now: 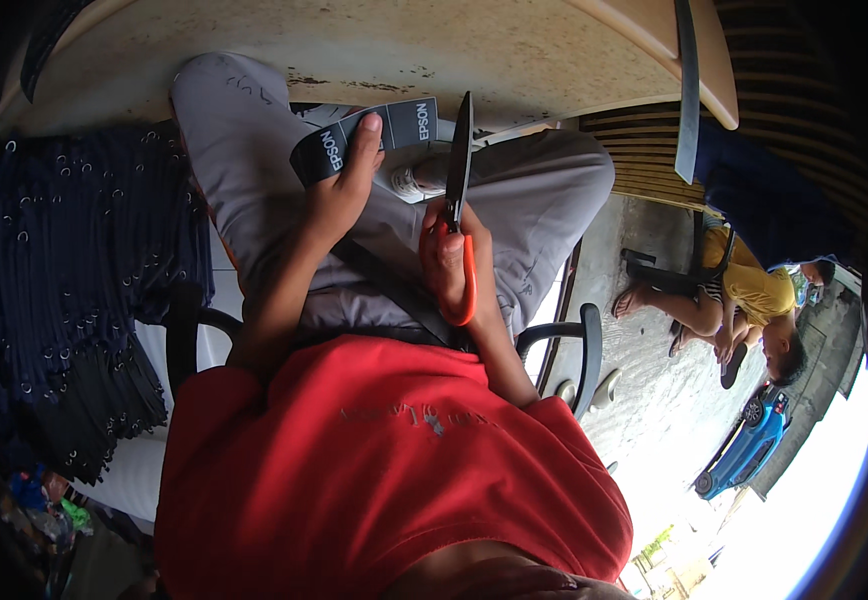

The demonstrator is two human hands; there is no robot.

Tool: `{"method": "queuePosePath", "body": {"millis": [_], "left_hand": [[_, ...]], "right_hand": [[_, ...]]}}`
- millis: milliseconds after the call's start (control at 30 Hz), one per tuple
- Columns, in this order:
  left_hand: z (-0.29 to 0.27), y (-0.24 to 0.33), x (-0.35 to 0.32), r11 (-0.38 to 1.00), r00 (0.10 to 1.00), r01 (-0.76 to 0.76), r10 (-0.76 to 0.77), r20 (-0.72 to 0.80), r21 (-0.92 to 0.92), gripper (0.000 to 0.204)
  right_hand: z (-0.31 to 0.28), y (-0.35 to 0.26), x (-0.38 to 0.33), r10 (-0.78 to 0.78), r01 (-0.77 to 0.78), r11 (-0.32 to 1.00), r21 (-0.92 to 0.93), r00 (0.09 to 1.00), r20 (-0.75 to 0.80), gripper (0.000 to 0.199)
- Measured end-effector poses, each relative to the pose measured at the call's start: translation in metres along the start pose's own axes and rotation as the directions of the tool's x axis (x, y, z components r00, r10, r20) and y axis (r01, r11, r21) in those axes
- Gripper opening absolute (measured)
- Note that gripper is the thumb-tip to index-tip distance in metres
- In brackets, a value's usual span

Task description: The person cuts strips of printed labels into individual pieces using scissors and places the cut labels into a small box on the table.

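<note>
My left hand (354, 172) pinches a dark label strip (404, 124) with white printing, its thumb lying flat on top and the fingers behind. One end of the strip bends down to the left; the other reaches right, close to the scissors blades. My right hand (452, 252) is closed round the scissors (461, 150), which have orange handles and dark blades. Those blades look closed and point away from me, a little right of the strip's end. Across my lap, below both hands, runs a dark band (389, 283).
A worn pale table (474, 50) spans the far side, above my knees. Many dark blue straps with metal rings (74, 220) hang at left. Black chair armrests (579, 350) flank me. A person in yellow (759, 290) sits at right, near a blue car (749, 455).
</note>
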State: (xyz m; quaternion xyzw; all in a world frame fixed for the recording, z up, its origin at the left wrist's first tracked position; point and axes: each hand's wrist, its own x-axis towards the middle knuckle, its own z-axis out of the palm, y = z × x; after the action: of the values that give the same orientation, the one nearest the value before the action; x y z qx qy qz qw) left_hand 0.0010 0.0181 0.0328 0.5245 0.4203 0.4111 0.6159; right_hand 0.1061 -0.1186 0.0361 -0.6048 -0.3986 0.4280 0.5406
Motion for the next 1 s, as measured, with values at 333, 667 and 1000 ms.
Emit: {"method": "queuePosePath", "body": {"millis": [333, 667, 1000], "left_hand": [[0.016, 0.1, 0.068, 0.952, 0.948, -0.297, 0.303, 0.096, -0.072, 0.04], [0.055, 0.134, 0.102, 0.888, 0.888, -0.455, 0.458, 0.041, -0.072, 0.039], [0.053, 0.121, 0.104, 0.935, 0.936, -0.35, 0.348, 0.042, 0.053, 0.042]], "right_hand": [[0.003, -0.055, 0.028, -0.136, 0.134, 0.99, 0.039, 0.99, 0.032, 0.075], [0.005, -0.098, 0.083, -0.222, 0.22, 0.975, -0.038, 0.974, -0.046, 0.066], [0.001, -0.092, 0.079, -0.261, 0.255, 0.956, -0.147, 0.965, -0.023, 0.056]]}}
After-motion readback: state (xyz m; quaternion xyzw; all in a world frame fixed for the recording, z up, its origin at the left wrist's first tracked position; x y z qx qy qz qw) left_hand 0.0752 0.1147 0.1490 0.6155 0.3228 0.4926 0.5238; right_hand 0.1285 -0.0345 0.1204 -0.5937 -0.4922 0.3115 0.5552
